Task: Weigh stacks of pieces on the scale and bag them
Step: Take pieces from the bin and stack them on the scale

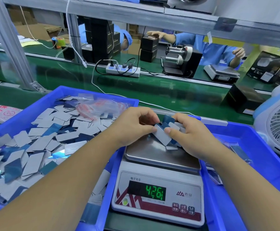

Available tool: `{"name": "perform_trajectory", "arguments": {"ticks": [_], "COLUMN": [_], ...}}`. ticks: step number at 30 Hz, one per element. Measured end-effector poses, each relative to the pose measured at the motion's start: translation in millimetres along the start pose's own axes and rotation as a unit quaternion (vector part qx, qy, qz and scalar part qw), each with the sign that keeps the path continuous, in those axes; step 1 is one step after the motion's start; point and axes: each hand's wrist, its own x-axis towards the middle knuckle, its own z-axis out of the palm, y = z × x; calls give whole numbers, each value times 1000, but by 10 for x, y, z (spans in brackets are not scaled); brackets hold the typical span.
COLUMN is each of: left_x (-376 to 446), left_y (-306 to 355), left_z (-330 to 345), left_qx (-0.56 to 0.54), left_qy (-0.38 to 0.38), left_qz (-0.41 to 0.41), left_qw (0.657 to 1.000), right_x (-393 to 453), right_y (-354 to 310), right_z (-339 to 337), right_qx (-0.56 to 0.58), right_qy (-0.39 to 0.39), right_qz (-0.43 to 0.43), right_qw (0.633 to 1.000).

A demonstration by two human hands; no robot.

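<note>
The green worktop (152, 90) carries two blue trays. The left tray (41, 104) holds a loose heap of grey and blue pieces (41, 144) with clear bags (101, 105) lying at its far side. The right tray (246, 137) holds what appear to be filled bags along its right part.

The scale (157, 194) stands between the trays, and its display (155, 192) shows green digits. The steel pan (152, 154) carries one loose piece near the right hand.

Step in hand: weighing. A stack of pieces (163, 134) is held over the far part of the pan; whether its lower edge rests on the pan cannot be told. The stack is fanned and uneven, not squared.

Hand pose:
- Left hand (136, 125): forearm reaches in from the lower left; thumb and curled fingers pinch the left end of the stack.
- Right hand (187, 132): forearm reaches in from the lower right; fingers are curled round the right end, thumb on the near face.

Next move, as a judgement: square the stack, set it flat on the pan and release both hands so that the reading settles. Bagging is not yet begun.
</note>
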Motion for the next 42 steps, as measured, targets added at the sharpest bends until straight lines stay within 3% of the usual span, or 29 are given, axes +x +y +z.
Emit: {"name": "perform_trajectory", "arguments": {"ticks": [11, 33, 39, 42], "left_x": [-14, -15, 0, 30], "left_y": [18, -29, -37, -61], "left_z": [-131, -372, -439, -372], "left_qx": [-37, 26, -76, -75], "left_qy": [-43, -65, 17, 64], "left_qz": [-32, -65, -66, -72], "left_qw": [998, 995, 995, 993], "right_x": [-19, -64, -99, -115], "right_y": [-8, -46, -91, -118], "right_z": [-57, -109, -41, -20], "right_qx": [20, 61, 16, -1], "right_qy": [-46, -86, -53, -43], "right_qz": [-25, -38, -61, -84], "right_qw": [998, 994, 997, 996]}}
